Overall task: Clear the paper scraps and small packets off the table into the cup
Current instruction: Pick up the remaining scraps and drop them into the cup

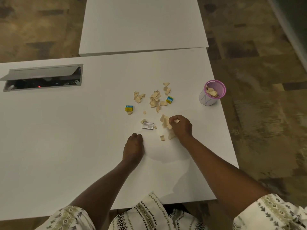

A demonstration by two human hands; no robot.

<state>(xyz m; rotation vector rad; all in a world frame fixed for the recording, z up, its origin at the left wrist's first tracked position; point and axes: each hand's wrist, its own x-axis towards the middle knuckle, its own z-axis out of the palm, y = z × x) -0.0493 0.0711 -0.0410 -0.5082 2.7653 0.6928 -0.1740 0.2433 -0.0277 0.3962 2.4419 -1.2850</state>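
Observation:
Several beige paper scraps (pixel 154 99) lie scattered on the white table (pixel 83 146). Two yellow-and-blue small packets sit among them, one on the left (pixel 129 108) and one on the right (pixel 169 99). A flat silver-grey packet (pixel 148 126) lies nearer to me. My right hand (pixel 181 127) is closed on a bunch of scraps, with more scraps under and beside it. My left hand (pixel 133 146) rests on the table, fingers curled, holding nothing I can see. The pink mesh cup (pixel 211 93) stands at the table's right edge with scraps inside.
An open cable hatch (pixel 42 78) with a raised lid is sunk into the table at the far left. A second white table (pixel 142 24) butts against the far side. Patterned floor lies beyond the right edge, close to the cup.

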